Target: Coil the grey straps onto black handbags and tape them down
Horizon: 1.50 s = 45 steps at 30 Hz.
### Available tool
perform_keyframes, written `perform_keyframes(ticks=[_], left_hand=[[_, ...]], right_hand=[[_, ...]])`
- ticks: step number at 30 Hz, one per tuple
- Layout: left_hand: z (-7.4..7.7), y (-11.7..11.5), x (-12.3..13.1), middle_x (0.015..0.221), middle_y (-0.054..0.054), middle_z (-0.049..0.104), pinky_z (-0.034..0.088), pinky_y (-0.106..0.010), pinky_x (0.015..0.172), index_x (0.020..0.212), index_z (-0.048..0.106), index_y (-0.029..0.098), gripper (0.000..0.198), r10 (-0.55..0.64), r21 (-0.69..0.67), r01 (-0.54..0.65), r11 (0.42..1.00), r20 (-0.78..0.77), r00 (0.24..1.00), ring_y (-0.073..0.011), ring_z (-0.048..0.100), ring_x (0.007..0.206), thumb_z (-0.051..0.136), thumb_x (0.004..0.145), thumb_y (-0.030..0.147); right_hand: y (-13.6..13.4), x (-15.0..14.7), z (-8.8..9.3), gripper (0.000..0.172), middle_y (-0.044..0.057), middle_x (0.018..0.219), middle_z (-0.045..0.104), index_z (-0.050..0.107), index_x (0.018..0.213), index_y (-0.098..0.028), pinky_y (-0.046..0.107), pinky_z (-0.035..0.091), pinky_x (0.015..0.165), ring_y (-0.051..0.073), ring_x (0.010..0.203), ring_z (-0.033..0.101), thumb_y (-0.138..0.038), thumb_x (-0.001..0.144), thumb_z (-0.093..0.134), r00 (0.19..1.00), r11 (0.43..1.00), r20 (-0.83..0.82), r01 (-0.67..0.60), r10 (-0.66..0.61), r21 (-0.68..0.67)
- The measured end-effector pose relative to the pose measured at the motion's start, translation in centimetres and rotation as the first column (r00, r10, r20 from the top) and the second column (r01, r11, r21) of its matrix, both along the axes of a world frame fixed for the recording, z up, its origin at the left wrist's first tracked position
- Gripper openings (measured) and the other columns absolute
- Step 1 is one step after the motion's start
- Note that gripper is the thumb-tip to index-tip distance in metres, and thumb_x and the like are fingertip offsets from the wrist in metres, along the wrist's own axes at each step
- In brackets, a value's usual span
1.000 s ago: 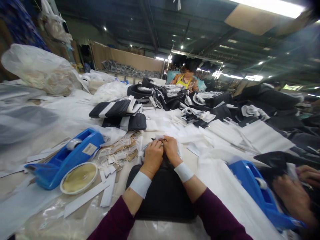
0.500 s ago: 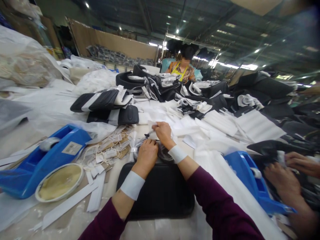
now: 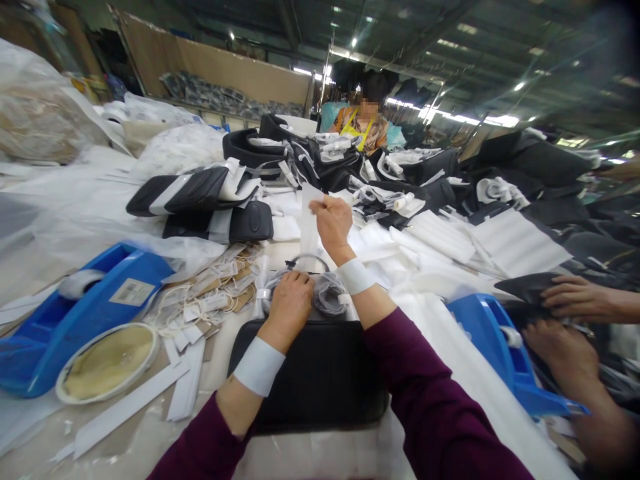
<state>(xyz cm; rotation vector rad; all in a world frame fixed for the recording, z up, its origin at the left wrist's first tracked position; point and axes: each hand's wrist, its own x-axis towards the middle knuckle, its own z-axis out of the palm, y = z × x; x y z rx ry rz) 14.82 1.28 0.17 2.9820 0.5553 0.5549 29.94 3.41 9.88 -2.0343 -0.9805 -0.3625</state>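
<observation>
"Where is the black bag (image 3: 310, 383)?"

"It lies flat on the table, right in front of the person. No one can see what is inside."

"What does the right hand (image 3: 331, 219) do?"

"Its thumb and fingers pinch a white strip (image 3: 309, 230) and hold it up above the top of the bag."

"And the left hand (image 3: 291, 301)?"

"It is on the top end of the bag, just beside a grey coil (image 3: 330, 295). Its fingers are bent and close together. I can't tell if they grip something."

"What is in the round bowl (image 3: 71, 400)?"

"Yellowish stuff (image 3: 107, 365), but I can't tell what kind. Next to it, the big blue tape holder (image 3: 25, 353) has a roll (image 3: 80, 285) in it."

"Any more?"

"The other blue holder (image 3: 485, 320) has a little roll too. Far left, a see-through bag (image 3: 35, 63) has brownish things (image 3: 30, 127) in it."
</observation>
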Motion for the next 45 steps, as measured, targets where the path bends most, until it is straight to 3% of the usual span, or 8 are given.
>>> perform_keyframes(ticks=[4,7,11,16,27,36,41,45], left_hand=[[0.1,-0.1,0.0,0.095,-0.010,0.066,0.045,-0.041,0.088,0.092,0.065,0.015,0.020,-0.004,-0.028,0.005,1.000,0.035,0.999,-0.0270,0.057,0.098,0.049,0.085,0.006],[-0.2,-0.2,0.0,0.093,-0.012,0.067,0.045,-0.041,0.088,0.088,0.066,0.013,0.021,0.006,-0.060,-0.002,0.998,0.079,0.997,-0.0280,0.058,0.098,0.047,0.086,0.006],[-0.5,0.1,0.0,0.091,-0.011,0.069,0.047,-0.038,0.088,0.087,0.068,0.013,0.021,0.055,-0.141,-0.031,0.990,0.172,0.984,-0.0263,0.061,0.096,0.048,0.086,0.009],[0.0,0.9,-0.7,0.082,-0.007,0.071,0.052,-0.029,0.079,0.074,0.067,0.015,0.024,0.194,-0.292,-0.110,0.950,0.277,0.941,-0.0199,0.067,0.082,0.046,0.079,0.004],[-0.1,0.7,-0.5,0.104,-0.003,0.075,0.049,-0.030,0.099,0.091,0.076,0.020,0.043,0.145,-0.358,-0.025,0.933,0.312,0.939,-0.0176,0.066,0.105,0.043,0.074,-0.003],[-0.3,0.5,-0.3,0.106,-0.005,0.074,0.049,-0.036,0.098,0.092,0.077,0.020,0.035,0.111,-0.320,-0.016,0.947,0.282,0.953,-0.0212,0.065,0.105,0.050,0.077,0.002],[-0.3,0.4,-0.3,0.101,-0.007,0.075,0.048,-0.041,0.098,0.086,0.077,0.017,0.028,0.094,-0.332,0.026,0.943,0.340,0.936,-0.0241,0.065,0.103,0.053,0.078,0.005],[0.9,0.4,-0.6,0.093,-0.006,0.075,0.052,-0.032,0.092,0.080,0.074,0.015,0.036,0.094,-0.373,0.096,0.923,0.459,0.883,-0.0176,0.068,0.094,0.043,0.075,-0.003]], right_hand=[[-2.2,-1.9,1.5,0.023,0.001,0.074,0.057,0.066,0.071,-0.020,0.031,0.040,0.075,0.019,0.080,0.052,-0.027,0.090,0.053,0.992,0.995,0.123,-0.043,0.031,0.095],[-5.9,-5.0,1.2,0.022,0.002,0.074,0.059,0.065,0.072,-0.020,0.031,0.042,0.076,0.019,0.081,0.053,-0.022,0.091,0.052,0.959,0.970,0.223,-0.208,0.176,0.129],[-12.5,-9.5,-1.7,0.026,0.005,0.092,0.065,0.069,0.090,-0.019,0.031,0.047,0.081,0.018,0.089,0.058,-0.008,0.090,0.045,0.884,0.879,0.200,-0.453,0.422,0.146],[-17.9,-11.8,-6.2,0.034,0.007,0.096,0.066,0.069,0.097,-0.017,0.033,0.051,0.080,0.018,0.092,0.061,-0.001,0.090,0.040,0.812,0.820,0.238,-0.565,0.533,0.091],[-19.8,-12.0,-8.6,0.027,0.007,0.096,0.069,0.067,0.098,-0.018,0.034,0.053,0.083,0.020,0.098,0.060,-0.013,0.097,0.040,0.684,0.733,0.267,-0.609,0.678,-0.302],[-20.5,-12.1,-9.2,0.024,0.008,0.096,0.068,0.067,0.100,-0.017,0.034,0.054,0.081,0.021,0.099,0.060,-0.013,0.095,0.043,0.640,0.694,0.282,-0.597,0.715,-0.403],[-22.1,-12.8,-9.8,0.027,0.010,0.099,0.067,0.064,0.112,-0.014,0.040,0.049,0.102,0.025,0.120,0.054,-0.011,0.093,0.046,0.640,0.689,0.274,-0.601,0.718,-0.405],[-23.4,-13.2,-9.9,0.031,0.013,0.116,0.064,0.061,0.120,-0.014,0.047,0.041,0.111,0.027,0.131,0.046,-0.018,0.091,0.052,0.643,0.685,0.259,-0.604,0.721,-0.407]])
